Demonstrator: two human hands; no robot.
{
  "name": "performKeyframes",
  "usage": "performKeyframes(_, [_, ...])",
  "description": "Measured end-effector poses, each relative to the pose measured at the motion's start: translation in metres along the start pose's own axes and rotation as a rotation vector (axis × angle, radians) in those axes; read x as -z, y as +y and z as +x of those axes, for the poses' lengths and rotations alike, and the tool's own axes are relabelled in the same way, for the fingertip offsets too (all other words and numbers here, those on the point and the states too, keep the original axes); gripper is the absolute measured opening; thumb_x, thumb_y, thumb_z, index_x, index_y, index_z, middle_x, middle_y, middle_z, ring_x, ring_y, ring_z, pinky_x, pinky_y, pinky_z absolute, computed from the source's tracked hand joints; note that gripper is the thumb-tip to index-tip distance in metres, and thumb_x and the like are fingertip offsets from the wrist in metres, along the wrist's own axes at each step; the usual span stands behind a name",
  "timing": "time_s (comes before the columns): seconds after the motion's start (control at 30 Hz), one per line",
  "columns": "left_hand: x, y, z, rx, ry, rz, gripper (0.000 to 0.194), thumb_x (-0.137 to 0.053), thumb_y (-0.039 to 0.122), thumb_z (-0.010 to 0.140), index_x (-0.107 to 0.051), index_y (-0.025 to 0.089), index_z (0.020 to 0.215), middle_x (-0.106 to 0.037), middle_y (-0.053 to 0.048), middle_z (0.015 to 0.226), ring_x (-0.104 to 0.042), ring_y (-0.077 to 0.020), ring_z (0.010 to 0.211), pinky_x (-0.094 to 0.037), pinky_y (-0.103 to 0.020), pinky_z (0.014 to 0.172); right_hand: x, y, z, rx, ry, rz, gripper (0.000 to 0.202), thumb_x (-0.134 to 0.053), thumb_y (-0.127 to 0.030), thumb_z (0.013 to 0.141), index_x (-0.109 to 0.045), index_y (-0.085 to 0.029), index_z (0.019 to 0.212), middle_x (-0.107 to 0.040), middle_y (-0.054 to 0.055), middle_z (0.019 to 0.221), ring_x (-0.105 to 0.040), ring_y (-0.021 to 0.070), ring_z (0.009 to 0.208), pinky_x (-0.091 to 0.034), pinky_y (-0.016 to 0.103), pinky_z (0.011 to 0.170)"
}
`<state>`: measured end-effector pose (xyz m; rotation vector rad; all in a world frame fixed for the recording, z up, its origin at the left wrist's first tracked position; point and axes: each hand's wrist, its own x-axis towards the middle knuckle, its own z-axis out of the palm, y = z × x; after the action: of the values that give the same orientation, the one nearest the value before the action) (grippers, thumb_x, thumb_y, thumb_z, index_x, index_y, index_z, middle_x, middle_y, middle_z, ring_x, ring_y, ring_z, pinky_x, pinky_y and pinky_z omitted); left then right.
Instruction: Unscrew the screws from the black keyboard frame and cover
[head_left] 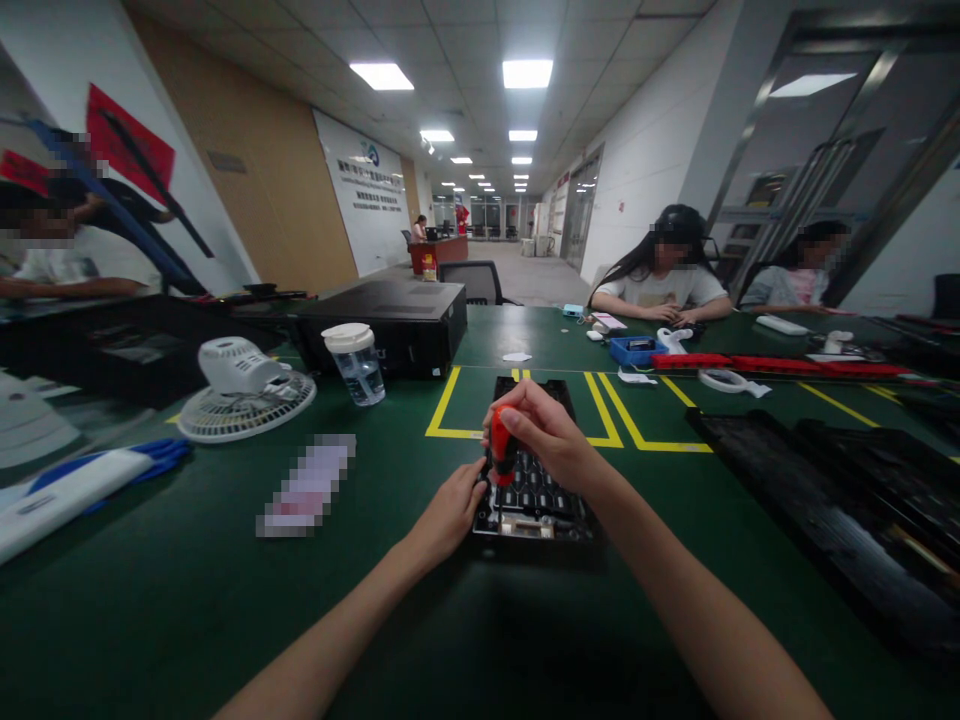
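Observation:
My right hand (544, 425) is closed around the red handle of a screwdriver (503, 455), which stands nearly upright. The screwdriver's thin shaft points down at the near left part of a black casing (536, 490) with rows of honeycomb-like cells. Near the tip, a pale metallic piece (529, 527) sits along the casing's front end. My left hand (456, 505) grips the casing's left edge, its thumb and fingers closed against the side. My right hand and wrist hide part of the casing's far and right portions.
On the green table (382, 620), a phone-like pixelated item (307, 487), a white fan (247, 390) and a lidded cup (356, 365) stand to the left. Behind them is a large black box (382, 320). Long black trays (817, 520) lie at right. A co-worker (664, 275) sits across the table.

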<state>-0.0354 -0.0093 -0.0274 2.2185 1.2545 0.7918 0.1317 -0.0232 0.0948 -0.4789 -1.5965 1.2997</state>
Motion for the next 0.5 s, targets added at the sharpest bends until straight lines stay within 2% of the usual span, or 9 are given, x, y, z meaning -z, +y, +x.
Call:
performKeyframes(0.2, [0.0006, 0.0011, -0.0005, 0.010, -0.003, -0.009, 0.037, -0.030, 0.032, 0.090, -0.050, 0.017, 0.117, -0.053, -0.009, 0.118, -0.048, -0.0191, 0.110, -0.036, -0.037, 0.098, -0.0014, -0.0001, 0.0000, 0.022, 0.008, -0.036, 0.018, -0.051, -0.033, 0.084, -0.045, -0.017, 0.088, -0.055, 0.001, 0.078, -0.055, 0.0102, 0.067, -0.047, 0.025, 0.063])
performKeyframes(0.5, [0.0005, 0.0017, -0.0004, 0.002, 0.006, -0.015, 0.036, -0.032, 0.030, 0.089, -0.050, 0.018, 0.117, -0.054, -0.008, 0.117, -0.049, -0.0192, 0.110, -0.037, -0.037, 0.097, -0.0041, -0.0025, -0.0003, 0.010, 0.049, -0.102, 0.019, -0.051, -0.035, 0.084, -0.044, -0.017, 0.086, -0.056, 0.000, 0.073, -0.055, 0.0103, 0.064, -0.047, 0.025, 0.060])
